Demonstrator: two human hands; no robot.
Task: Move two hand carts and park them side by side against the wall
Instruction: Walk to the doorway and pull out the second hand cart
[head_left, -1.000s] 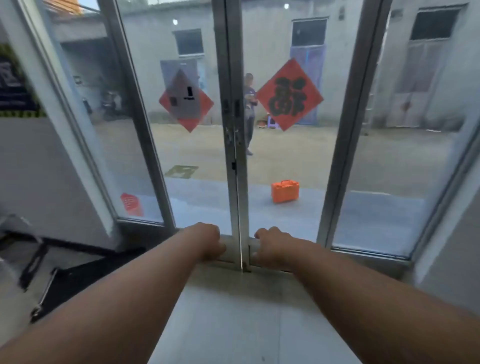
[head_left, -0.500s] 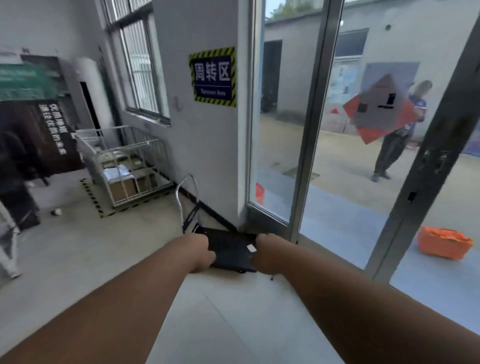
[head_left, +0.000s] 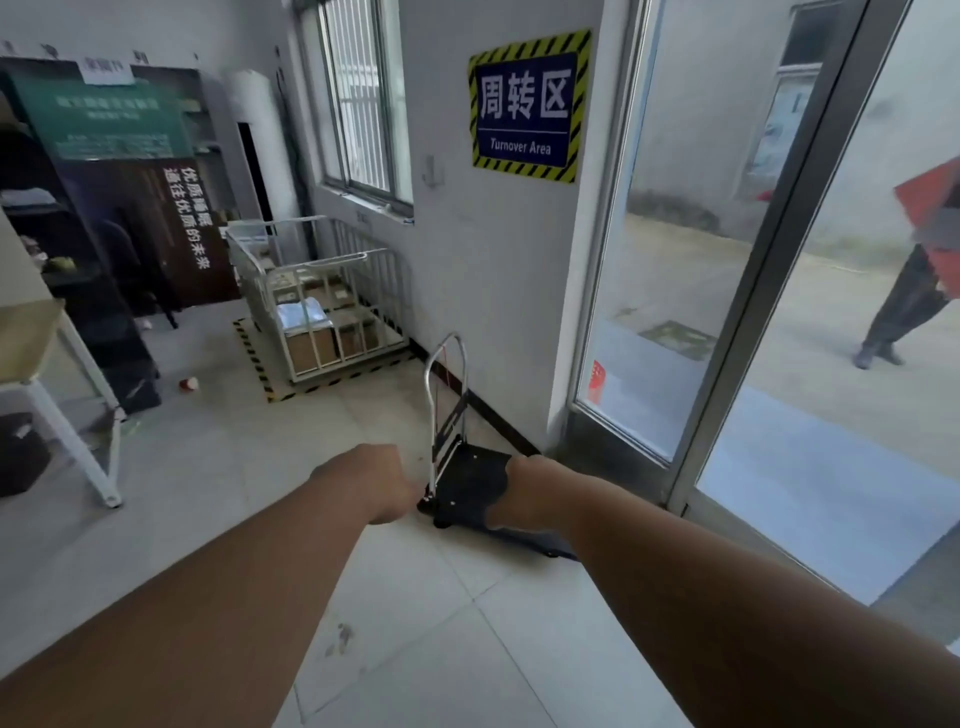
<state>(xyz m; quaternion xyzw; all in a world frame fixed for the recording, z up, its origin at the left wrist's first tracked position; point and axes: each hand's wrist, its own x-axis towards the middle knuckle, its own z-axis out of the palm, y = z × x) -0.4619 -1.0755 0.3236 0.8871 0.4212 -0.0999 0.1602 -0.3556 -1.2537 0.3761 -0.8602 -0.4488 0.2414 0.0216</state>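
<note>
Head view: I note a hand cart (head_left: 462, 467) with a flat black matte deck and a thin bright metal tube handle bent in an upright arch, standing on the pale tiled floor (head_left: 415, 623) at the foot of the white wall (head_left: 493, 286), beside the glass door (head_left: 660, 260). Left hand (head_left: 376, 486) and right hand (head_left: 524, 491) reach forward, arms straight, backs toward me. Each grip looks curled; I cannot tell what either holds.

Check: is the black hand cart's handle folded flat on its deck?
No. The hand cart stands by the wall with its silver handle upright.
</note>
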